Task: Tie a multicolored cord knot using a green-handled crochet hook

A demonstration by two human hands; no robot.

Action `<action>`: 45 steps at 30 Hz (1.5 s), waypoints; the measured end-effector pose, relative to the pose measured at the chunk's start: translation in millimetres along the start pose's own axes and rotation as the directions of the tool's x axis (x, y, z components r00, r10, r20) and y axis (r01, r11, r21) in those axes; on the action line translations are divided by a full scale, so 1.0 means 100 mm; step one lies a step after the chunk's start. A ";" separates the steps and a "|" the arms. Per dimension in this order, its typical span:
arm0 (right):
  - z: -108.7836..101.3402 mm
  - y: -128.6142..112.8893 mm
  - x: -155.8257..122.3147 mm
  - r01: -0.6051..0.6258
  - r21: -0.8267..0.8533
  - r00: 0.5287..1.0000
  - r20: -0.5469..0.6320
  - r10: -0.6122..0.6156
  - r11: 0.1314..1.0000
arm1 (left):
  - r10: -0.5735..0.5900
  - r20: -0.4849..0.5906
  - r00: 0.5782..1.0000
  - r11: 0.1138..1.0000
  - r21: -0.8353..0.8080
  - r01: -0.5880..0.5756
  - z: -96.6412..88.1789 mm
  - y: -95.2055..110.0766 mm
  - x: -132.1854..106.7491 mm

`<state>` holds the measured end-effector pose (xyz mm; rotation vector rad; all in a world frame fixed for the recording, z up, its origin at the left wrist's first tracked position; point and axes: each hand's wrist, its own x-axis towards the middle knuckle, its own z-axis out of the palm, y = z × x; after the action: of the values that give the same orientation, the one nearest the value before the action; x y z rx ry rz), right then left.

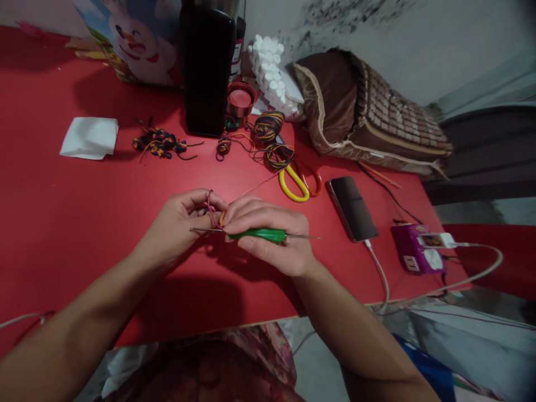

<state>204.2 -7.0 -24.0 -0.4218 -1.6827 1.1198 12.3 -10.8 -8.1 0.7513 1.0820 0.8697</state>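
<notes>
My right hand (pixel 272 231) is closed on a crochet hook (pixel 263 235) with a green handle; its thin metal shaft points left across my left fingers, and another thin metal end sticks out to the right. My left hand (pixel 180 223) pinches a small piece of multicoloured yarn work (pixel 221 218), mostly hidden by the fingers. A strand loops over the left forefinger. From the hands a thin strand of yarn runs up to the wound yarn bundles (pixel 268 127) at the back. Scissors (pixel 295 184) with one yellow and one red handle lie beside the bundles.
On the red table (pixel 142 178) lie finished-looking knotted yarn pieces (pixel 161 142) and a folded white paper (pixel 91 138). A black upright object (pixel 208 72) stands behind. To the right are a charging phone (pixel 352 207), a purple power box (pixel 419 248) with cables, and a brown cushion (pixel 372 106).
</notes>
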 end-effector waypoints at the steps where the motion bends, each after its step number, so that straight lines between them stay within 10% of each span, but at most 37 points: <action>1: 0.01 0.01 0.00 -0.013 0.018 1.000 -0.003 0.013 1.000 | -0.010 -0.005 1.000 1.000 -0.014 0.010 0.00 0.00 0.00; 16: 0.01 0.03 -0.08 -0.254 0.028 0.941 -0.224 0.253 0.967 | -0.133 0.105 0.985 0.964 -0.217 0.154 -0.03 -0.01 0.08; 25: 0.15 0.00 -0.06 -0.087 -0.362 0.982 -0.187 0.019 0.928 | -0.189 0.136 0.972 0.939 -0.265 0.220 0.01 -0.02 0.09; 36: 0.22 0.05 -0.09 -0.037 -0.370 0.980 -0.196 -0.039 0.928 | -0.202 0.159 0.966 0.882 -0.399 0.250 0.02 0.00 0.07; 45: 0.14 0.11 -0.08 -0.238 0.015 0.828 -0.519 0.211 0.971 | -0.094 0.175 0.980 0.968 -0.216 0.131 0.02 0.05 -0.04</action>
<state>193.0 -14.0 -38.2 -0.8925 -1.2009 1.0133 12.2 -12.8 -1.7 0.5543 0.8540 0.8036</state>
